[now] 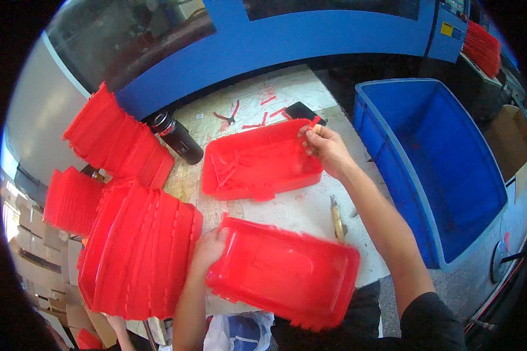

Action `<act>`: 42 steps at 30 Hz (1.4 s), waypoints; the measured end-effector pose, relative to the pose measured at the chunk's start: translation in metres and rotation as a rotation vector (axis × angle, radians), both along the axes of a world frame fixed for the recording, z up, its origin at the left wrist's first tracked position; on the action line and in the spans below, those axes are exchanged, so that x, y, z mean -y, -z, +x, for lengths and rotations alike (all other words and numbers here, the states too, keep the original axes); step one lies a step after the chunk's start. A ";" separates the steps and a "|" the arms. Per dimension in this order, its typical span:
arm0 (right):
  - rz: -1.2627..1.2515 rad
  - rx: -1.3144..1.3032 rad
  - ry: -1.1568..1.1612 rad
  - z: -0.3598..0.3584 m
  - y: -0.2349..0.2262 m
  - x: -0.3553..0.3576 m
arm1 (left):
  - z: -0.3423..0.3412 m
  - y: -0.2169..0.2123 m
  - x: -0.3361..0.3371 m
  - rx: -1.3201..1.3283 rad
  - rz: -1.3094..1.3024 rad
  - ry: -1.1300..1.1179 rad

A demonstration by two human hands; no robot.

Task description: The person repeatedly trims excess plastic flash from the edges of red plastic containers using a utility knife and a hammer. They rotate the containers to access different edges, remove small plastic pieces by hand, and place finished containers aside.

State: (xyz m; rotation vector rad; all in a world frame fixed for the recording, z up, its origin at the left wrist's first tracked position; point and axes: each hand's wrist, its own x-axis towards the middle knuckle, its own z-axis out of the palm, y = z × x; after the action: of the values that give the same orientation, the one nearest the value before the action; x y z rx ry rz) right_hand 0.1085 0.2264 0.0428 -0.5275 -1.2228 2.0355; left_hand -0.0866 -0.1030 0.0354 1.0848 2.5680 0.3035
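Note:
My left hand [211, 247] is closed on the left edge of a red plastic bin [281, 272], which is tilted at the table's near edge. Between the fingertips of my right hand [327, 149] is a small red plastic strip [314, 122]. This hand is above the right end of a second red bin [246, 192], which stands on the table with several loose red plastic scraps [225, 169] inside. A tool with a brass-coloured handle [338, 225] lies on the tabletop below my right forearm.
Tall stacks of red bins [140, 251] crowd the left side, beside a black flask [181, 140]. Red-handled pliers [231, 117], red scraps and a black phone-like slab [300, 111] lie farther back. A big blue tub [424, 193] stands right; a blue machine [334, 35] spans the back.

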 end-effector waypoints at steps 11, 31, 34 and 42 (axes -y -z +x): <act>0.357 0.225 -0.110 0.090 -0.020 0.164 | 0.156 -0.044 -0.025 0.887 0.828 0.213; 0.680 0.838 0.202 0.271 0.001 0.208 | 0.122 0.011 -0.213 -0.349 0.055 1.215; 0.738 0.820 0.027 0.230 -0.015 0.181 | 0.101 0.009 -0.183 -0.340 0.031 1.063; 1.687 1.070 -0.208 0.070 0.020 0.174 | 0.037 0.020 -0.094 0.094 0.106 0.856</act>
State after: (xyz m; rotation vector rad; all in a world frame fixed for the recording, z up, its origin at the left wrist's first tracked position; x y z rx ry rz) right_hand 0.1783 0.0522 0.0226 -0.5321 -2.9938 0.0792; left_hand -0.0500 -0.0085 0.0157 2.0048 1.7936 0.2513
